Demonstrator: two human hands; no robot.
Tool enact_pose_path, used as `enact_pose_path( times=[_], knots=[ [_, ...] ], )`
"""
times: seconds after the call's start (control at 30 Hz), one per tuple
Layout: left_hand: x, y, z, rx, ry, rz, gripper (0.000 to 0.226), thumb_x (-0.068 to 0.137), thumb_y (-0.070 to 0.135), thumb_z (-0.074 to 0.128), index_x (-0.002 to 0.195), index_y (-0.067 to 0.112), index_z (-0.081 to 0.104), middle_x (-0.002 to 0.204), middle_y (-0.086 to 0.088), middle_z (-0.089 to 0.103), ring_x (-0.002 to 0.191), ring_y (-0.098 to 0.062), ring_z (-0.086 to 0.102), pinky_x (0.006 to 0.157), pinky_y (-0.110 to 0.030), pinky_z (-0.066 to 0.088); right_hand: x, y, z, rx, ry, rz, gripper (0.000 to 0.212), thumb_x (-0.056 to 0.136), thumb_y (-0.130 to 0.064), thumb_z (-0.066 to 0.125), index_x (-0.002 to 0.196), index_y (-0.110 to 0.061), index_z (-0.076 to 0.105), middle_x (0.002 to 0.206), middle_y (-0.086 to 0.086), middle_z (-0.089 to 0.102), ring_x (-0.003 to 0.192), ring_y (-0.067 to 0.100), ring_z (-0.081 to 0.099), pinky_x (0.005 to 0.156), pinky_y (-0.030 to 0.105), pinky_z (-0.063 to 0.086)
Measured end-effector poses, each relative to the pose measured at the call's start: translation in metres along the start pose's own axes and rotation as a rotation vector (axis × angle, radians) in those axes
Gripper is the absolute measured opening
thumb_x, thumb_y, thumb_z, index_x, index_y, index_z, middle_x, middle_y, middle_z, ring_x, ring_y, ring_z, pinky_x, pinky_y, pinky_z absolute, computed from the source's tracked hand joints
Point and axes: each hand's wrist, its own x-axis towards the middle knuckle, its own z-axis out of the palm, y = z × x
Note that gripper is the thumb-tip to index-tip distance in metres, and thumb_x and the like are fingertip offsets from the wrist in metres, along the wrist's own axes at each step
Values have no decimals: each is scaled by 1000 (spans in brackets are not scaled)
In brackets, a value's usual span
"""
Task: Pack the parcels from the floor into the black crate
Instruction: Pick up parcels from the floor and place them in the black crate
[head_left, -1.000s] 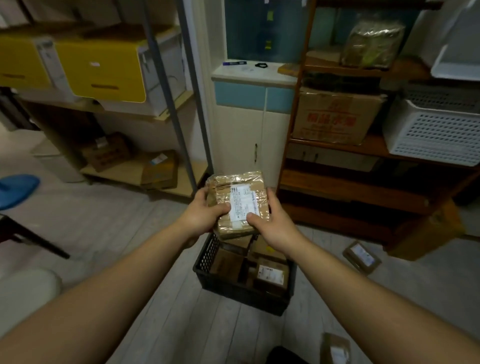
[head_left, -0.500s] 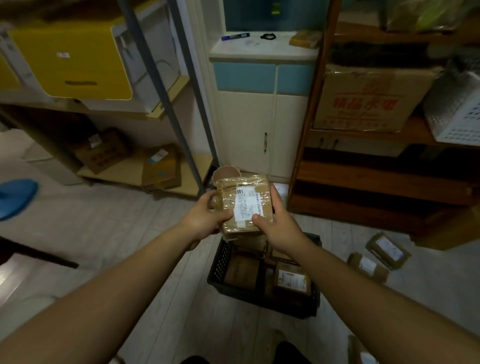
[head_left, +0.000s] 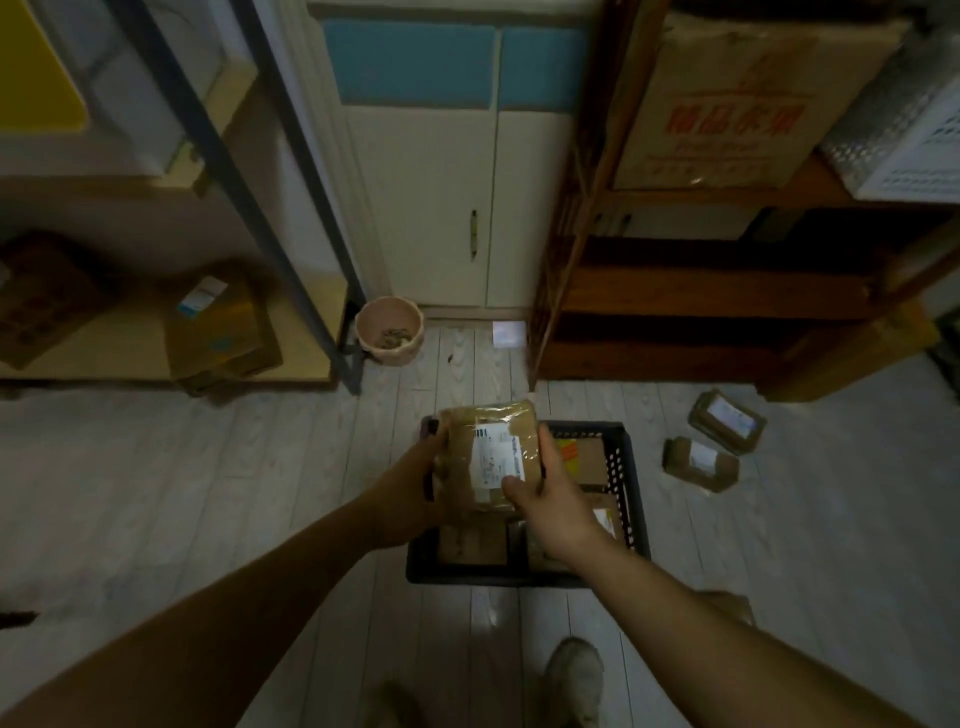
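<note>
A: Two hands hold one parcel (head_left: 491, 457) over the black crate (head_left: 621, 467): left hand (head_left: 415, 483) gripping its left edge, right hand (head_left: 553, 501) its right.

B: Lower it flat onto the packed boxes. Two floor parcels (head_left: 701, 460) wait rightward.

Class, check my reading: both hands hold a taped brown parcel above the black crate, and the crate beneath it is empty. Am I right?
Not quite. The head view shows both hands holding the parcel above the black crate, but the crate is not empty: several brown parcels already lie inside it.
</note>
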Motion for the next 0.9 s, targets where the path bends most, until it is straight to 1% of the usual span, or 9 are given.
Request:
enact_pose_path(
  times=[0.07, 0.13, 0.2, 0.27, 0.33, 0.43, 0.57, 0.73, 0.9],
  knots=[
    [11, -41, 6, 23, 3, -19, 87, 71, 29, 77, 117, 75, 19, 111, 58, 31, 105, 34, 31, 67, 9, 35, 20, 32, 20, -34, 11, 37, 77, 92, -19, 56, 147, -43, 9, 140, -6, 46, 125, 18, 47, 102, 45, 43],
    [25, -84, 16, 77, 35, -58, 91, 71, 31, 76, 115, 77, 11, 109, 58, 28, 103, 31, 32, 67, 3, 38, 42, 66, 35, -50, 8, 45, 77, 92, -20, 56, 145, -49, 8, 132, -14, 47, 115, 8, 49, 91, 26, 47],
    [47, -136, 35, 95, 56, -101, 90, 72, 33, 74, 122, 71, 10, 115, 47, 27, 105, 20, 37, 81, -5, 38, 71, 113, 49, -59, -23, 34, 77, 92, -18, 56, 144, -49, 8, 124, -21, 46, 110, 0, 46, 81, 11, 42],
    [66, -173, 50, 100, 70, -156, 89, 74, 34, 73, 138, 50, 14, 122, 28, 33, 112, 3, 39, 93, -21, 42, 94, 144, 54, -46, -24, 52, 79, 92, -15, 57, 148, -42, 9, 127, -20, 45, 115, 0, 45, 88, 15, 43],
    [87, -217, 73, 126, 88, -187, 87, 76, 36, 72, 143, 40, 17, 121, 19, 39, 110, -5, 44, 92, -26, 46, 120, 190, 62, -47, -30, 59, 81, 90, -13, 59, 149, -39, 9, 127, -18, 47, 114, 1, 46, 89, 17, 43],
    [118, -282, 102, 191, 90, -195, 73, 81, 33, 68, 139, 41, 25, 127, 12, 46, 113, -10, 48, 96, -32, 46, 163, 258, 77, -60, -42, 92, 81, 88, -12, 62, 148, -36, 14, 128, -16, 49, 114, 1, 47, 83, 10, 41],
    [157, -357, 132, 344, 68, -186, 63, 85, 26, 63, 138, 37, 31, 141, 7, 40, 119, -13, 46, 97, -28, 41, 212, 337, 101, -68, -36, 148, 81, 87, -13, 62, 149, -32, 14, 137, -2, 51, 123, 18, 50, 101, 35, 44],
    [193, -424, 156, 628, -42, -239, 58, 87, 29, 59, 140, 26, 33, 149, 1, 29, 128, -22, 41, 104, -38, 37, 249, 406, 126, -29, -26, 219, 79, 88, -9, 59, 149, -29, 13, 140, 3, 46, 126, 22, 46, 99, 34, 42],
    [207, -445, 164, 760, -85, -261, 73, 86, 34, 59, 146, 23, 18, 153, -7, 19, 133, -29, 33, 106, -47, 37, 271, 423, 138, 2, -18, 239, 76, 90, -12, 57, 147, -32, 12, 140, 3, 46, 126, 23, 46, 98, 35, 42]
  ],
)
